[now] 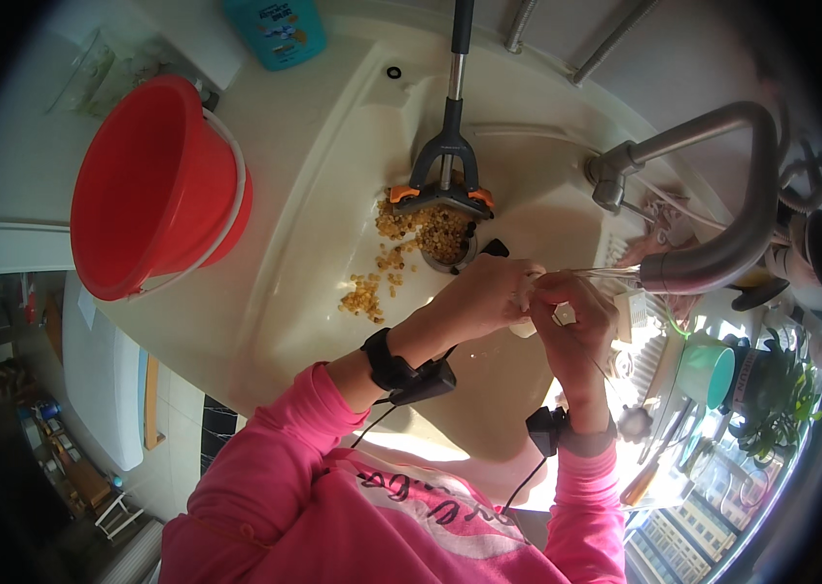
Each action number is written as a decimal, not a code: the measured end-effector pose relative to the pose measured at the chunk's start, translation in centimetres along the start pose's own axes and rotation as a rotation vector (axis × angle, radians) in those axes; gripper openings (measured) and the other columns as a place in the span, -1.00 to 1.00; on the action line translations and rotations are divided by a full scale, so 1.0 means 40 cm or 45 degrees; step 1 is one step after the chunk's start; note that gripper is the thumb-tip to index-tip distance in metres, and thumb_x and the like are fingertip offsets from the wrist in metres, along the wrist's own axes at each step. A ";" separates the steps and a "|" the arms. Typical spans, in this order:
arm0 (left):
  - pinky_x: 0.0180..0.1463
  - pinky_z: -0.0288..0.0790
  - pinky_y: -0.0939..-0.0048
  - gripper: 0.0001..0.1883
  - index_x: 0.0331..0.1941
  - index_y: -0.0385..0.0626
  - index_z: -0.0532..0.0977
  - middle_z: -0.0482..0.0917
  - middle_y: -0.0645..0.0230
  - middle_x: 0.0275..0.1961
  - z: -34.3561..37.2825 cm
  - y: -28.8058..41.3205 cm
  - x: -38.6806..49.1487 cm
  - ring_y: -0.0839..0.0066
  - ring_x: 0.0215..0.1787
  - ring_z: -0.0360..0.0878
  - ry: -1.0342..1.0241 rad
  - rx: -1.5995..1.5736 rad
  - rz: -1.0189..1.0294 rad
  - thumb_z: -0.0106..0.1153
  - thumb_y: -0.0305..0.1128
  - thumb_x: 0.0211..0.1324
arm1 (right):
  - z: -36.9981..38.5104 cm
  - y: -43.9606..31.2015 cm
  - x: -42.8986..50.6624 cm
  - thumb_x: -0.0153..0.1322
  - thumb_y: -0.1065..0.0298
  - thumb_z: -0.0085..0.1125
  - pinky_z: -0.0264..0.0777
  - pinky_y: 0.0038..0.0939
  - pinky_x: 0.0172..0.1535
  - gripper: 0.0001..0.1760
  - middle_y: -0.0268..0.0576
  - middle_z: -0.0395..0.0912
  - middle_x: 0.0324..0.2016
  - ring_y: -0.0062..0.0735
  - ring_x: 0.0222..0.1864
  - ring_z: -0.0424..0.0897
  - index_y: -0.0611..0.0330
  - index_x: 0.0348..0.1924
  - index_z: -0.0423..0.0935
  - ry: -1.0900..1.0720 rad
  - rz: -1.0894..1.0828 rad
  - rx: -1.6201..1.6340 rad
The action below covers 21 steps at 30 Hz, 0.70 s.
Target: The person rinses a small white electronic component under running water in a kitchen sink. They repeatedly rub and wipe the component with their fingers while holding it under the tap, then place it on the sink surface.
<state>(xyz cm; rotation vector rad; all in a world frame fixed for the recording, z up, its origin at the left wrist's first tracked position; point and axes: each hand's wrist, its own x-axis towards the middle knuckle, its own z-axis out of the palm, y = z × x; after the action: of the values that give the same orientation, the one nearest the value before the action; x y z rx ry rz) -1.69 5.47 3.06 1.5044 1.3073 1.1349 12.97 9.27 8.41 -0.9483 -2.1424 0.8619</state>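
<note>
My left hand (490,296) and my right hand (577,310) meet over the sink (316,241). They are in front of the outlet of a brushed-metal faucet (717,263), and a thin stream of water runs from it onto my fingers. The fingertips of both hands are bent together. A small pale thing (524,328) shows just below them; whether I grip it is hidden. Small yellow-brown pebble-like pieces (363,296) lie scattered in the basin and heap up around the drain (463,264). The head of a sponge mop (447,198) with orange ends rests on the heap.
A red plastic bucket (225,226) with a white handle stands on the left counter. Behind it is a turquoise bottle (280,36). A black ring (394,72) lies on the sink ledge. To the right are a mint-green cup (710,376) and a potted plant (776,409).
</note>
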 end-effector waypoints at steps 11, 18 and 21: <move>-0.31 0.41 0.46 -0.45 0.12 -0.09 0.49 0.59 0.25 -0.47 -0.033 0.005 -0.011 0.56 -0.45 0.55 -0.141 0.022 -0.209 0.40 -0.41 -0.03 | -0.032 0.020 -0.018 0.19 0.68 0.33 0.46 -0.51 -0.43 -0.82 -0.20 0.64 -0.39 -0.45 -0.47 0.59 0.28 -0.44 0.51 -0.160 -0.054 0.114; -0.26 0.43 0.48 -0.43 0.17 -0.08 0.46 0.59 0.28 -0.40 -0.017 -0.008 -0.020 0.53 -0.45 0.52 -0.085 -0.139 -0.125 0.37 -0.41 0.01 | 0.026 0.025 -0.028 0.18 0.71 0.33 0.44 -0.53 -0.48 -0.76 -0.21 0.63 -0.35 -0.49 -0.51 0.55 0.22 -0.41 0.48 0.105 -0.268 0.018; -0.27 0.42 0.50 -0.43 0.17 -0.10 0.46 0.58 0.29 -0.41 -0.022 -0.001 -0.022 0.55 -0.44 0.51 -0.104 -0.138 -0.185 0.37 -0.42 0.01 | 0.039 0.022 -0.037 0.20 0.70 0.33 0.42 -0.55 -0.49 -0.78 -0.21 0.62 -0.36 -0.52 -0.52 0.53 0.23 -0.42 0.48 0.197 -0.231 -0.041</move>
<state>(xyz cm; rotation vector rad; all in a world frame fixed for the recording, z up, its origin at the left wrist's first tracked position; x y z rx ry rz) -2.58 4.61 3.13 1.3403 1.2580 1.0240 12.91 8.06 6.41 -0.7948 -2.0769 0.6457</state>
